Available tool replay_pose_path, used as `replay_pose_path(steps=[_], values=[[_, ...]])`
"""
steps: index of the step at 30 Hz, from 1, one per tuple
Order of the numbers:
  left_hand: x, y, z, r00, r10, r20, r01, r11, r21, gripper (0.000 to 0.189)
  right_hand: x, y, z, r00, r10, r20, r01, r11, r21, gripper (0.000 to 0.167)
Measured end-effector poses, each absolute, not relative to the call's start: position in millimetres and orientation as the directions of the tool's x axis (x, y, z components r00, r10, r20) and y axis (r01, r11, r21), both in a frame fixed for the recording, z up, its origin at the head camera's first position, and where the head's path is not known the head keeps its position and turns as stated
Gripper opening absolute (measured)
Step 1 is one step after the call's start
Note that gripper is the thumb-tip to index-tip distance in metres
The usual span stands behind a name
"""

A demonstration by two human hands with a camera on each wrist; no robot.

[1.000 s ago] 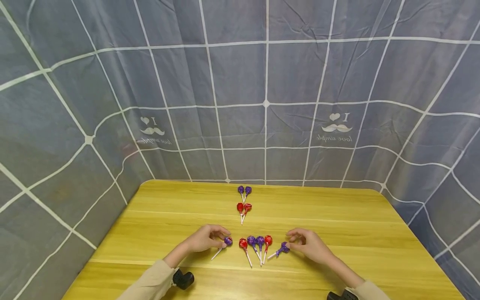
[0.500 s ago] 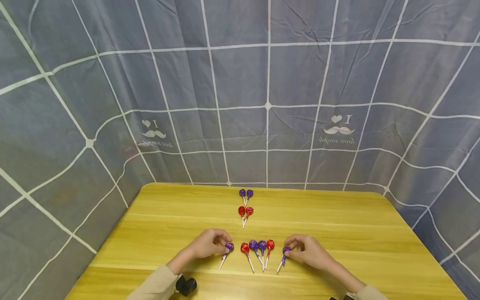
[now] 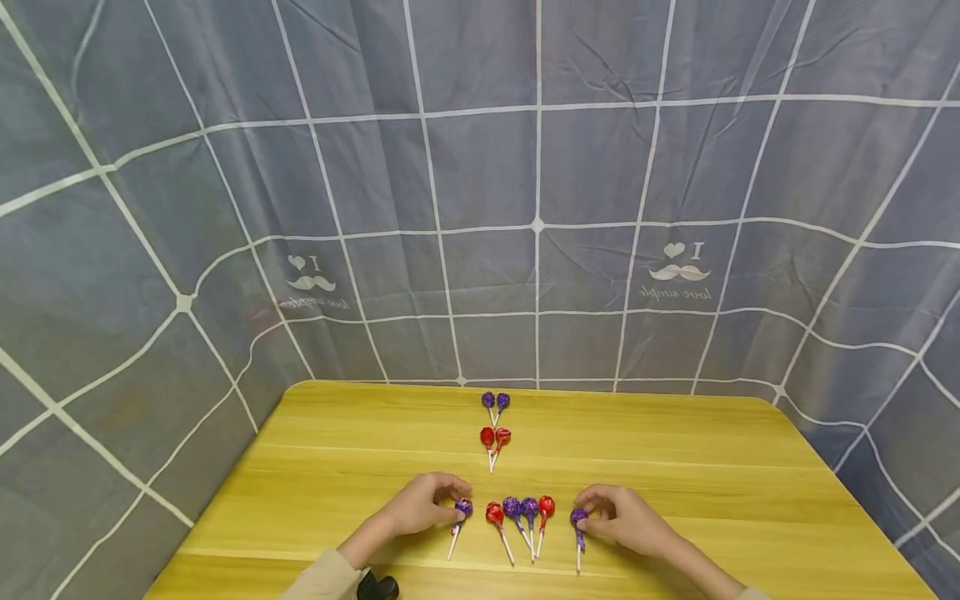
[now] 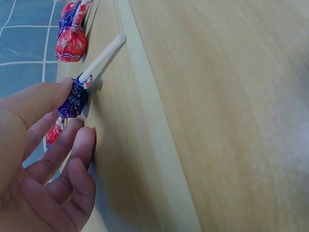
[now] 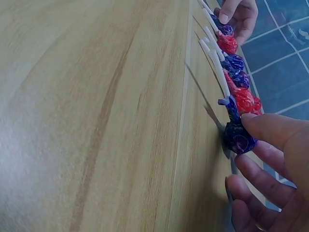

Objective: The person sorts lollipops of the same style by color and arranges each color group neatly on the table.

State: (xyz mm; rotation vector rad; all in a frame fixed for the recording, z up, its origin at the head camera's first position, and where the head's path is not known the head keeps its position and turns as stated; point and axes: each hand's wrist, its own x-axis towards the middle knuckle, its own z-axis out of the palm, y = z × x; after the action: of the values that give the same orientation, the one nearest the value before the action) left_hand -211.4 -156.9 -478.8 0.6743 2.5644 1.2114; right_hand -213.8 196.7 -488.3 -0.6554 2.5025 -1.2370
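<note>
The left-end lollipop (image 3: 464,505), purple, is just above or on the table (image 3: 690,467), which of the two cannot be told; the left hand (image 3: 422,507) pinches its head between thumb and fingers, and its stick points toward the person. The right-end lollipop (image 3: 579,517), also purple, is pinched the same way by the right hand (image 3: 628,522), stick likewise toward the person. Between the hands lie a left red lollipop (image 3: 495,512), two purple lollipops (image 3: 529,506) side by side and a right red lollipop (image 3: 547,505), sticks toward the person. Farther back lies a red pair (image 3: 487,437) with sticks meeting, and beyond it a purple pair (image 3: 488,400). Behind the table hangs a grey cloth (image 3: 480,183) with white lines.
</note>
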Motion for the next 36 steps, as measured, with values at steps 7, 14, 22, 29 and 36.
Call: replay_pose_path(steps=[7, 14, 22, 29, 36], values=[[-211.1, -157.3, -478.2, -0.865, 0.501, -0.029, 0.300, 0.563, 0.770, 0.027, -213.0, 195.5, -488.5, -0.858, -0.512, -0.039, -0.285, 0.538, -0.793, 0.032], [-212.3, -156.2, -480.8, -0.867, 0.498, -0.029, 0.295, 0.559, 0.775, 0.026, -213.1, 195.4, -490.0, -0.860, -0.509, -0.044, -0.286, 0.551, -0.784, 0.033], [-214.2, -157.5, -481.7, -0.871, 0.491, -0.012, 0.302, 0.554, 0.776, 0.024, -214.3, 194.2, -488.3, -0.868, -0.495, -0.036, -0.296, 0.575, -0.763, 0.030], [-217.8, -156.1, -482.0, -0.880, 0.474, -0.015, 0.305, 0.590, 0.748, 0.021, -213.0, 194.4, -488.2, -0.879, -0.474, -0.042, -0.285, 0.595, -0.752, 0.031], [-219.0, -155.6, -478.0, -0.878, 0.478, -0.007, 0.303, 0.568, 0.765, 0.023, -214.7, 194.4, -490.6, -0.883, -0.468, -0.029, -0.291, 0.597, -0.747, 0.028]])
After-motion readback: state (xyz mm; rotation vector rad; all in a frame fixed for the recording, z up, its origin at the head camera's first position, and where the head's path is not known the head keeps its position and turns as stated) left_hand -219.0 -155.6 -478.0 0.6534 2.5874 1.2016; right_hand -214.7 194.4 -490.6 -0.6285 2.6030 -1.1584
